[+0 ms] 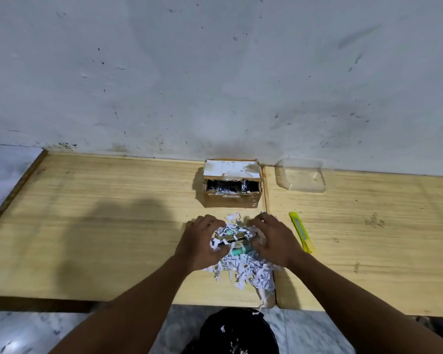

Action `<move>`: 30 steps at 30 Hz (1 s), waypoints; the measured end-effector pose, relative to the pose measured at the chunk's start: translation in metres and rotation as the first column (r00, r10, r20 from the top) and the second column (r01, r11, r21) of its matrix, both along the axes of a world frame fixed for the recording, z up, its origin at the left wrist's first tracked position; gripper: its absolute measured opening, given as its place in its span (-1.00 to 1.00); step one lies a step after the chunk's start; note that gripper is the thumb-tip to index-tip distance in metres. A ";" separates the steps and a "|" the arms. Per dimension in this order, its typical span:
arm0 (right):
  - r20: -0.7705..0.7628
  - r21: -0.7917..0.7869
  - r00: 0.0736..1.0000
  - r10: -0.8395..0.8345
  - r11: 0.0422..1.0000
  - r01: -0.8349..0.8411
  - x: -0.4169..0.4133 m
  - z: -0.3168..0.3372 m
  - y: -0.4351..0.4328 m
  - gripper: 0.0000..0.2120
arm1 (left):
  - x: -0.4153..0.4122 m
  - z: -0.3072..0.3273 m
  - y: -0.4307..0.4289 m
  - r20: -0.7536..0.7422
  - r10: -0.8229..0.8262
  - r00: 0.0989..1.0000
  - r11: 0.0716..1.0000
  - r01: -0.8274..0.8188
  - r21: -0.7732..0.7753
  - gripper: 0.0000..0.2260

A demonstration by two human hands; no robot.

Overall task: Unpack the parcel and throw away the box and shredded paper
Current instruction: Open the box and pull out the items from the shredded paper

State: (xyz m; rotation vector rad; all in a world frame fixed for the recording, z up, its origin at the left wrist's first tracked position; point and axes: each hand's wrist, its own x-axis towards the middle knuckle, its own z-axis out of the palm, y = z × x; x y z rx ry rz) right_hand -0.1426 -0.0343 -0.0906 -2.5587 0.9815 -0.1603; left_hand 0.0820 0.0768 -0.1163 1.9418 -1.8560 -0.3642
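Observation:
A small cardboard box (232,198) stands open at the back of the wooden table (100,226), near the wall, with a few paper shreds inside. A heap of white shredded paper (243,270) lies at the table's front edge. In the heap sit small items (237,241), some teal and some dark. My left hand (198,242) and my right hand (275,238) cup the top of the heap from either side, fingers curled into the shreds around the items.
A yellow utility knife (301,232) lies right of the heap. A clear plastic container (302,176) stands by the wall at the back right. A black bin bag (237,333) with a few shreds in it sits on the floor below the table's front edge.

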 end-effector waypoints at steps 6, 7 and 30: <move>-0.088 0.060 0.990 -0.108 0.992 0.114 0.027 -0.006 -0.001 -0.80 | -0.023 -0.001 -0.024 -0.115 0.016 0.993 0.996 -0.006 0.090 -0.93; -0.080 0.080 0.989 -0.126 0.988 0.132 0.025 -0.004 -0.003 -0.83 | -0.019 -0.002 -0.025 -0.148 0.037 0.988 0.996 -0.025 0.087 -0.94; -0.147 0.473 0.985 -0.094 0.868 0.153 0.037 -0.008 -0.031 -0.75 | 0.029 -0.022 -0.034 0.120 -0.154 0.981 0.977 0.133 0.168 -0.53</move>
